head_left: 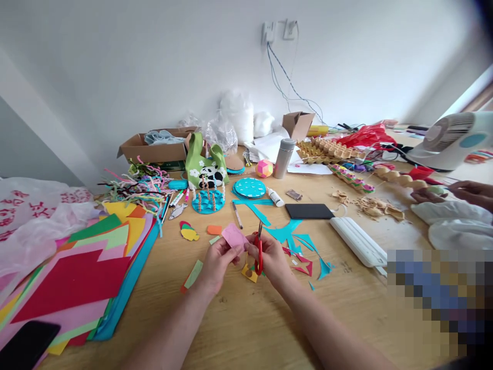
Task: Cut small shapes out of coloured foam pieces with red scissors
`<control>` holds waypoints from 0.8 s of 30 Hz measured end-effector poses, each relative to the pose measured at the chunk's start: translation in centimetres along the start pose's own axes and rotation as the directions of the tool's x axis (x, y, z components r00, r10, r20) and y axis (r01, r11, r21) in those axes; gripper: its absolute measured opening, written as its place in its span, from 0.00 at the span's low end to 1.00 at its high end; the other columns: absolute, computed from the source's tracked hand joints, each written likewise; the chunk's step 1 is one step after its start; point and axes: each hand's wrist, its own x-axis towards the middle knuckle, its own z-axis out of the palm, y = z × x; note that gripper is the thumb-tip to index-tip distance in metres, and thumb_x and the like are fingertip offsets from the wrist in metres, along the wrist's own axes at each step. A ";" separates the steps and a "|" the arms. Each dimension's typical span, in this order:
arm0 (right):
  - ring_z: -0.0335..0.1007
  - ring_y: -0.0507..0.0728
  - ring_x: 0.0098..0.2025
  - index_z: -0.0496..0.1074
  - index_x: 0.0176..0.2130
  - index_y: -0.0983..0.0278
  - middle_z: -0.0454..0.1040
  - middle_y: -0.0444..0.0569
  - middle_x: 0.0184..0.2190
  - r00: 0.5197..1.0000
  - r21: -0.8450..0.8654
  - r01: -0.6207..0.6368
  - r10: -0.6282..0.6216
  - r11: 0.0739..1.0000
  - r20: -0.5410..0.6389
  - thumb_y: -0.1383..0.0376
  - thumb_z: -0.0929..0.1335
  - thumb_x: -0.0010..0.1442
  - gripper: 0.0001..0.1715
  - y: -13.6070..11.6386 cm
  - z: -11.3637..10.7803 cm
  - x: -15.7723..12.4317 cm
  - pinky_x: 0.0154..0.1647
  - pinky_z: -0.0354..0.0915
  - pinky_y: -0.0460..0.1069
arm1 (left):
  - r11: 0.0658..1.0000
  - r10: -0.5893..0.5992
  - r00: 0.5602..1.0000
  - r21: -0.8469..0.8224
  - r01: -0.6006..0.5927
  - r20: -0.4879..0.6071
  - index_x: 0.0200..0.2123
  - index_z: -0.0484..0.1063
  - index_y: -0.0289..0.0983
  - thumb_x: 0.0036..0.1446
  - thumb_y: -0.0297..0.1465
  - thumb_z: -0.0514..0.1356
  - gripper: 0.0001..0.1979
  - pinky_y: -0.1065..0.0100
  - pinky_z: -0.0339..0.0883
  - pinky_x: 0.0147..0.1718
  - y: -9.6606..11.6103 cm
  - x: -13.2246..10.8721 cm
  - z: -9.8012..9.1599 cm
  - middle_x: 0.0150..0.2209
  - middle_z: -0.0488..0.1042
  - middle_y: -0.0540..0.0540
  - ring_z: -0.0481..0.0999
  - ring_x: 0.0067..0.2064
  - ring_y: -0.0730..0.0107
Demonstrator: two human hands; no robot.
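Between the fingers of my left hand (221,259) is a piece of pink paper (233,235), raised a little above the table. My right hand (271,257) is closed around red-handled scissors (258,254), their blades pointing up and away from me; its fingertips also meet the paper's right edge. Below my hands lies a yellow paper scrap (250,274). Left of them rest yellow, green and red fish-shaped cutouts (189,232), an orange piece (214,229) and a light green strip (193,274). Blue offcuts (287,231) and red offcuts (304,264) lie to the right.
Coloured sheets (73,282) are stacked at left beside pipe cleaners (134,185). Blue discs (249,188), a glue bottle (275,197), a grey flask (284,158) and a black tablet-like slab (309,211) stand or lie ahead. At right are a white fan (450,139) and another person's hands (473,192).
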 end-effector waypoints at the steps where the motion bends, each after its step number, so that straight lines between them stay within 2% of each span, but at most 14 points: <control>1: 0.70 0.56 0.28 0.74 0.27 0.65 0.75 0.48 0.24 1.000 -0.019 0.003 -0.003 1.000 0.005 0.49 0.72 0.51 0.21 0.1 0.0 0.0 0.32 0.67 0.50 | 1.000 0.017 1.000 -0.007 -0.017 0.001 0.35 0.79 0.35 0.42 0.37 0.72 0.17 0.70 0.61 0.28 -0.3 -0.1 0.0 0.31 0.77 0.46 0.67 0.28 0.73; 5: 0.72 0.57 0.27 0.75 0.29 0.65 0.75 0.48 0.24 0.998 -0.053 -0.002 0.005 0.999 0.063 0.48 0.72 0.52 0.22 0.2 0.1 -0.1 0.32 0.68 0.50 | 0.997 0.070 0.997 0.014 -0.070 -0.017 0.32 0.78 0.36 0.42 0.38 0.71 0.15 0.70 0.60 0.27 -1.2 -0.1 -0.2 0.28 0.76 0.47 0.67 0.28 0.72; 10: 0.72 0.57 0.28 0.75 0.30 0.65 0.74 0.49 0.24 0.992 -0.039 0.000 0.005 0.999 0.129 0.47 0.71 0.55 0.23 -0.4 0.2 -0.4 0.34 0.69 0.51 | 0.996 0.054 0.999 0.075 -0.054 -0.001 0.23 0.75 0.35 0.42 0.36 0.70 0.11 0.69 0.59 0.26 -1.0 0.1 -0.6 0.21 0.71 0.49 0.65 0.26 0.72; 14: 0.71 0.56 0.30 0.75 0.34 0.67 0.74 0.50 0.27 0.993 -0.086 0.019 -0.009 0.996 0.117 0.43 0.69 0.56 0.29 -0.6 0.1 -0.8 0.33 0.67 0.49 | 0.997 0.054 0.994 -0.051 -0.059 -0.090 0.24 0.75 0.35 0.42 0.34 0.69 0.09 0.70 0.61 0.26 -0.2 0.0 -0.6 0.23 0.72 0.49 0.66 0.26 0.73; 18: 0.69 0.55 0.27 0.74 0.34 0.68 0.73 0.50 0.25 0.978 -0.182 0.014 0.025 0.983 0.209 0.37 0.63 0.58 0.37 -0.4 0.2 -1.5 0.28 0.65 0.47 | 0.982 0.028 0.989 -0.182 -0.054 -0.142 0.24 0.74 0.35 0.40 0.33 0.71 0.10 0.69 0.64 0.29 0.7 -0.4 -0.5 0.24 0.73 0.49 0.70 0.29 0.71; 24: 0.64 0.52 0.22 0.72 0.29 0.67 0.70 0.47 0.20 0.947 -0.254 0.009 0.073 0.967 0.312 0.35 0.61 0.58 0.38 0.1 0.6 -2.2 0.21 0.59 0.45 | 0.981 0.010 0.988 -0.189 -0.039 -0.155 0.23 0.74 0.35 0.40 0.34 0.70 0.10 0.68 0.67 0.30 1.4 -0.8 -0.2 0.24 0.73 0.49 0.71 0.27 0.72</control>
